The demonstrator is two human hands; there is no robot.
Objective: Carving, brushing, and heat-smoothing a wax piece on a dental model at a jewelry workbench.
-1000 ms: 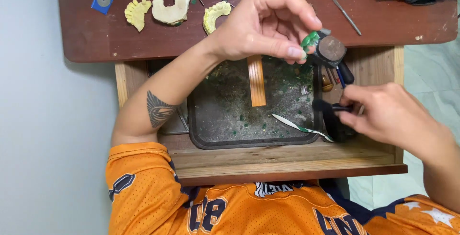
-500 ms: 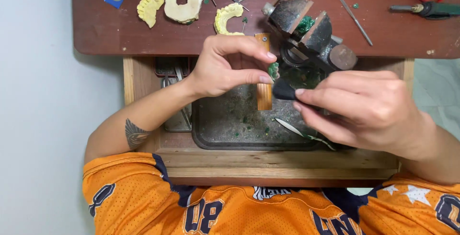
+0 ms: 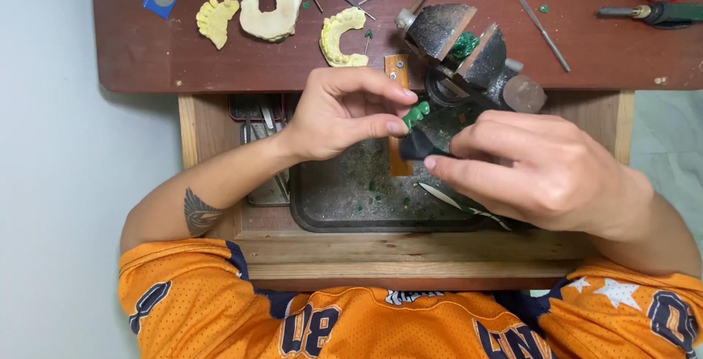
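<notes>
Left hand pinches green wax piece; right hand grips dark tool.

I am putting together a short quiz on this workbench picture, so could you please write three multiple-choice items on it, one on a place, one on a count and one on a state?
1. Where does the small bench vise stand?
A. On the brown table top, at its near edge
B. Inside the dark tray
C. On the floor

2. How many pale dental casts with teeth lie on the table top left of the vise?
A. One
B. Three
C. Six

3. What is the left hand doing?
A. Lying flat on the table
B. Pinching a small green piece between thumb and fingertips
C. Holding red scissors

Answers: 1 A, the vise sits on the table top above the open drawer. 2 B, two yellow casts and a cream one show there. 3 B, the green piece sits at its fingertips, against the dark tool in the right hand.
</notes>
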